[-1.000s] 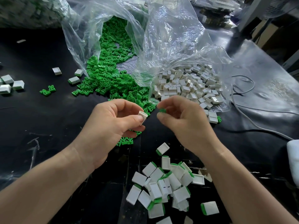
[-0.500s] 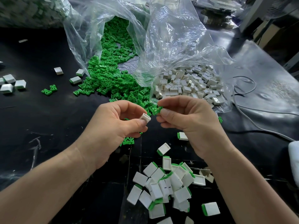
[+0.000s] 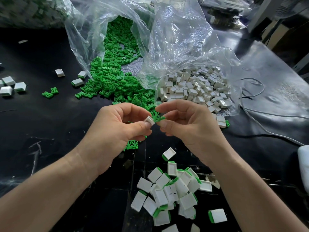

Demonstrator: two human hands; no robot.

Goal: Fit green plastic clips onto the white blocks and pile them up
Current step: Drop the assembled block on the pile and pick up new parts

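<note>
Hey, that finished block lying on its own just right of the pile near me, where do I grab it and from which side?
Come straight down from above and pinch the block across its near and far white edges. It lies flat on the table, clear of the pile, so both edges are free. Its green clip sticks out at the left end; probably best avoided.

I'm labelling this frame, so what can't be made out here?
Head view: whether the green clip sits in the white block; fingertips of the left hand and right hand cover the joint.
Head view: white object, cut off by the right edge.
Head view: top-left bag contents, blurred.
</note>
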